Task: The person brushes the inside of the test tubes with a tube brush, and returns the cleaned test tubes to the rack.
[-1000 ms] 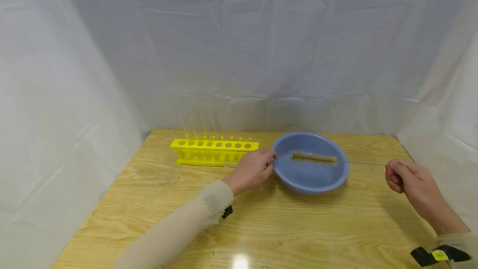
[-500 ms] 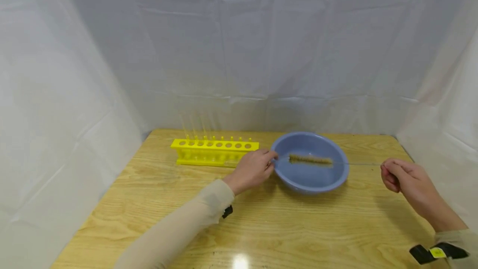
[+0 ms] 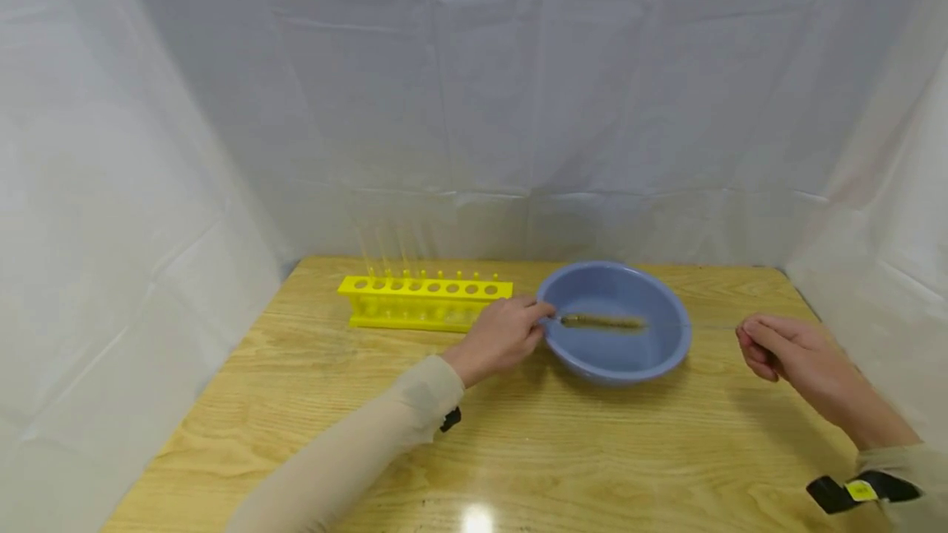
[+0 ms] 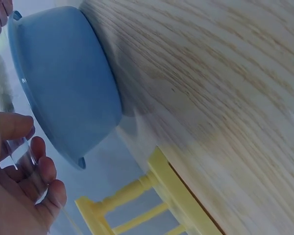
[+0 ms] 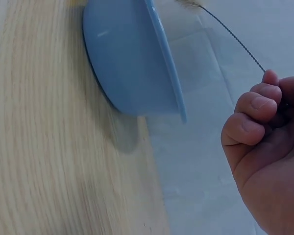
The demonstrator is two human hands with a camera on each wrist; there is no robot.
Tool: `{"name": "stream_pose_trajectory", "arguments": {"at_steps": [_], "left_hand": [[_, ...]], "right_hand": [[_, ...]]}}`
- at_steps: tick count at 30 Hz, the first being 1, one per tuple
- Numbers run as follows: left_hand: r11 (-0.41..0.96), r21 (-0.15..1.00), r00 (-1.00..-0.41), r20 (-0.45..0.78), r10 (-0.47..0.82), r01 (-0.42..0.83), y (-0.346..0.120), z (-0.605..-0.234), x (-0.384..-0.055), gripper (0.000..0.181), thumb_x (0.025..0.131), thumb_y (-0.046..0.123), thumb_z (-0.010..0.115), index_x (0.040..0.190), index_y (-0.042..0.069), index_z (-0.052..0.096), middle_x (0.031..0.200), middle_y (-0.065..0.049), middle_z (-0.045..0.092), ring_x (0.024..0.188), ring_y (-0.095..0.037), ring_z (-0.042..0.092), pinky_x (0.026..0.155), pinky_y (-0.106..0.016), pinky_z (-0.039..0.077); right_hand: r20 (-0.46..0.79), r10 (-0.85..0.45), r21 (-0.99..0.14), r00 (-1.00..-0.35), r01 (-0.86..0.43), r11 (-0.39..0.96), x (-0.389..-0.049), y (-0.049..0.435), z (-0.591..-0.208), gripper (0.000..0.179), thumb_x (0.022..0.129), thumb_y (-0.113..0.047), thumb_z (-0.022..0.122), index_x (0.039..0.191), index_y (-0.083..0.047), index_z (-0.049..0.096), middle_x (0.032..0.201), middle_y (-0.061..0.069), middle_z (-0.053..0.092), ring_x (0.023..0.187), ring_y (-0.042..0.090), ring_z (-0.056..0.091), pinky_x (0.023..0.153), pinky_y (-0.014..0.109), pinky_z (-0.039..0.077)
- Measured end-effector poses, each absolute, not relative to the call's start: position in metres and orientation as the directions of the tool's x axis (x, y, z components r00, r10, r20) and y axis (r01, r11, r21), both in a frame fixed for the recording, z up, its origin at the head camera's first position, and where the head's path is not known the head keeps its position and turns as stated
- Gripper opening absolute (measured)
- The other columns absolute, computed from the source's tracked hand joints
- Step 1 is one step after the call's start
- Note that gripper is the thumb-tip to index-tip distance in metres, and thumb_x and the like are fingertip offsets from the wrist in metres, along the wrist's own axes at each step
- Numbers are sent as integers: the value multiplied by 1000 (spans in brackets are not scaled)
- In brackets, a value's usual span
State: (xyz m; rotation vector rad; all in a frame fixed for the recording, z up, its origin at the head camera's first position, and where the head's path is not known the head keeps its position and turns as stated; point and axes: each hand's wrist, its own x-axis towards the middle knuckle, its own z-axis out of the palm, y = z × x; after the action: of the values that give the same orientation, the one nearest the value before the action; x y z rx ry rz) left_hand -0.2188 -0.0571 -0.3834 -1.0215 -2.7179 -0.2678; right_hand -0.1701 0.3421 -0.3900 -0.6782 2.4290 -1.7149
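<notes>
My left hand [image 3: 505, 336] grips a clear glass test tube [image 4: 23, 152] at the left rim of a blue basin [image 3: 618, 359]. The fingers curl round the glass in the left wrist view. My right hand [image 3: 796, 356], to the right of the basin, pinches the twisted wire handle [image 5: 232, 36] of a test tube brush. Its tan bristles [image 3: 603, 322] lie level over the basin, blurred, their front end right at the tube's mouth beside my left fingertips. In the head view the left hand hides most of the tube.
A yellow test tube rack [image 3: 425, 289] stands left of the basin, partly behind my left hand. Several clear tubes [image 3: 385, 253] rise from its left end. The wooden table [image 3: 563, 451] is bounded by white sheeting [image 3: 474, 105] at the back and sides.
My right hand has moved left, carrying the brush toward the left hand. The bristles' front end has reached the tube's mouth. The left hand, basin and rack have hardly moved.
</notes>
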Motion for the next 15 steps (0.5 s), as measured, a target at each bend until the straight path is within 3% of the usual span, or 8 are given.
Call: {"name": "stream_pose_trajectory", "arguments": {"at_steps": [5, 15], "left_hand": [[712, 49, -693, 286, 662, 701, -51, -381, -216, 27, 101, 19, 55, 125, 16, 67, 108, 1, 70, 94, -14, 66, 84, -29, 55], [726, 36, -702, 293, 650, 687, -50, -381, -217, 27, 102, 19, 54, 126, 16, 66, 111, -1, 71, 99, -15, 67, 89, -31, 54]], "right_hand": [[175, -434, -913, -884, -310, 264, -173, 330, -390, 38, 111, -24, 31, 89, 4, 43, 70, 11, 39, 56, 30, 38, 53, 37, 39], [223, -413, -872, -883, -370, 320, -181, 305, -391, 31, 110, -20, 38, 91, 0, 53, 67, 10, 43, 55, 27, 40, 51, 34, 37]]}}
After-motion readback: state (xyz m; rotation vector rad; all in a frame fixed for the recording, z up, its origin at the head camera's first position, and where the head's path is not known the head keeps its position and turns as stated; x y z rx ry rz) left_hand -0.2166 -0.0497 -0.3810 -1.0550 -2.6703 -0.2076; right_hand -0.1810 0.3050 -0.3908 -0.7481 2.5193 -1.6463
